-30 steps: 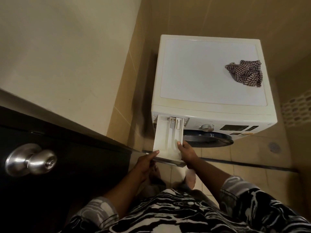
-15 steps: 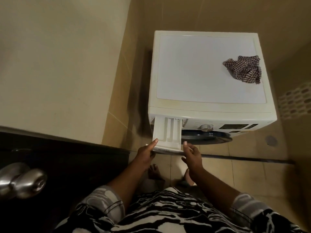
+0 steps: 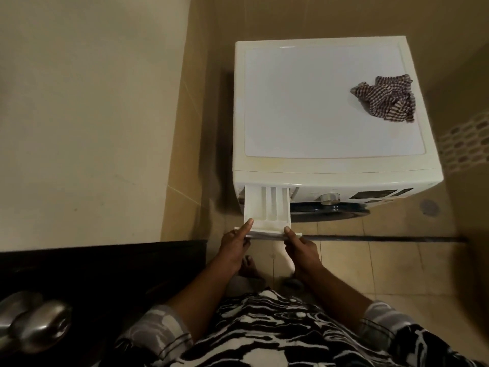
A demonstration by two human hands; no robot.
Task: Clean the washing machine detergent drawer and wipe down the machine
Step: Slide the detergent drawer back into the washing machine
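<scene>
Since half a second ago the right hand (image 3: pixel 301 247) has come onto the drawer (image 3: pixel 267 205); it was then just clear of the front right corner with fingers spread, and it now has that corner. The left hand (image 3: pixel 234 245) stays at the front left corner as before. The drawer stands partly pulled out of its slot at the top left of the washer (image 3: pixel 330 102) front, roughly level, with its three long compartments open to view from above. Left hand: thumb laid flat on top of the corner, the remaining fingers curled down under the front panel, pinching it; their tips are hidden. Right hand: thumb on top of the opposite corner, fingers curled beneath the panel in the same way. Both forearms reach forward from patterned black-and-white sleeves. To the right of the drawer on the washer front sit a dial (image 3: pixel 329 198) and a dark display (image 3: pixel 375 194), with the dark door glass (image 3: pixel 328 209) below them. A crumpled checked cloth (image 3: pixel 386 102) lies on the washer top, near its right edge and well apart from both hands. The washer stands in a tiled corner. A dark door (image 3: pixel 92 274) with a metal knob (image 3: pixel 34 321) occupies the lower left. A round drain (image 3: pixel 428 206) is set in the floor to the right of the washer.
</scene>
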